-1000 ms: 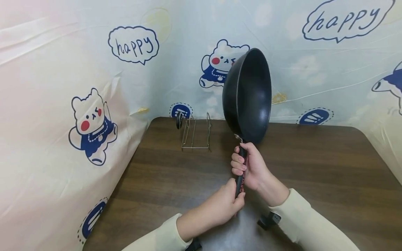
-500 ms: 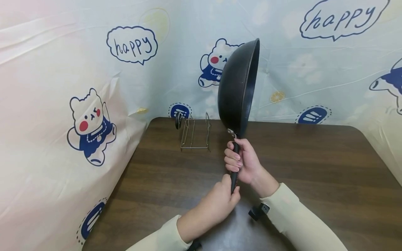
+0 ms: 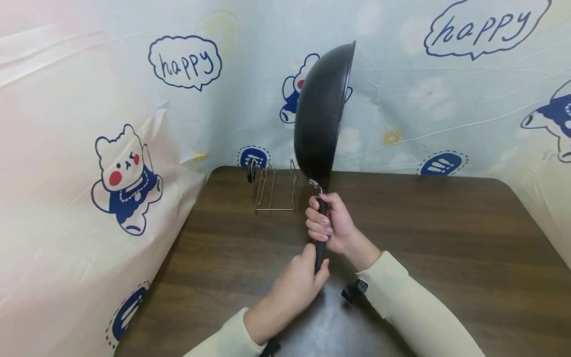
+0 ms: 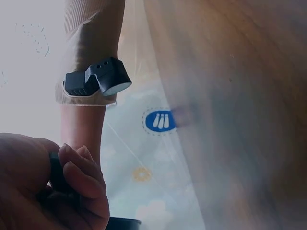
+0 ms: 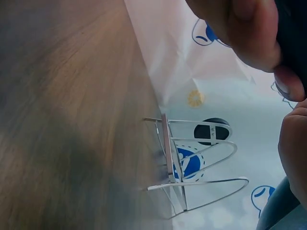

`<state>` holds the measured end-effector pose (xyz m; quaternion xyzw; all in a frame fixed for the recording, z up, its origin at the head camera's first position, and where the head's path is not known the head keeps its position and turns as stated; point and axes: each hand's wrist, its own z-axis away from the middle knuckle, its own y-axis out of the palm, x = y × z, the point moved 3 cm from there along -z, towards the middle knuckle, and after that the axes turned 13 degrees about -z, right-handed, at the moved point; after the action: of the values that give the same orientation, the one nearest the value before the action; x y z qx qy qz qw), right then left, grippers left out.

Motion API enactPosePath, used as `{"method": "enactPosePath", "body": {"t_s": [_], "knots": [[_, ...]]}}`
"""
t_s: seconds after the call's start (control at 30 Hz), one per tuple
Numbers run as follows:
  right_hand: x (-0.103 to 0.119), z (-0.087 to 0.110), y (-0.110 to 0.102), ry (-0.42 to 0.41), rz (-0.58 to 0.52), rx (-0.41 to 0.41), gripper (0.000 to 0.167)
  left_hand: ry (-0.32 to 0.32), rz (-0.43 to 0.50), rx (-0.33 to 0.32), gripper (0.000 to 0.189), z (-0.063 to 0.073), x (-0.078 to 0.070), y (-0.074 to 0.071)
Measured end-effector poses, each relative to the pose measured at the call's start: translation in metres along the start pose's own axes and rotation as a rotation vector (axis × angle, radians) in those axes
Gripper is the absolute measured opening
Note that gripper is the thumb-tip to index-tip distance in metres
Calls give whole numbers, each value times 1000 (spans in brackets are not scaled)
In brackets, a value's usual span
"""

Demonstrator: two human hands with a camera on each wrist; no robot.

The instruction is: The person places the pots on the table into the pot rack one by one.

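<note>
Both left hand and right hand clamp the handle, balancing, I judge, the wok toward twelve o'clock.

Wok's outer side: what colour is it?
The wok is black on the outside; it shows best in the head view.

A dark wok, its metal-looking bowl smooth with a low sheen; its black handle looks like matt plastic, met by a shiny silver metal fitting. Beyond, I see a rack of thin, bright metal wire. The table is smooth, brown wood grain carrying a pale glare. A creased, faintly glossy printed sheet hangs behind. The sleeves are matt cloth, finely ribbed at the cuff.
</note>
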<state>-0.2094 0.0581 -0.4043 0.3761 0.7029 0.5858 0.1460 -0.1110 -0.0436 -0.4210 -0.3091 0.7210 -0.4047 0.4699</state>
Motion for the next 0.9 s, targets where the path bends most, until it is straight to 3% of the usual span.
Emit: {"method": "enactPosePath", "body": {"t_s": [0.63, 0.9], "knots": [[-18, -36, 7, 85, 57, 71, 25, -4, -99, -118, 21, 7, 22, -20], [-28, -49, 6, 120, 55, 88, 24, -26, -114, -135, 22, 12, 31, -26]]}}
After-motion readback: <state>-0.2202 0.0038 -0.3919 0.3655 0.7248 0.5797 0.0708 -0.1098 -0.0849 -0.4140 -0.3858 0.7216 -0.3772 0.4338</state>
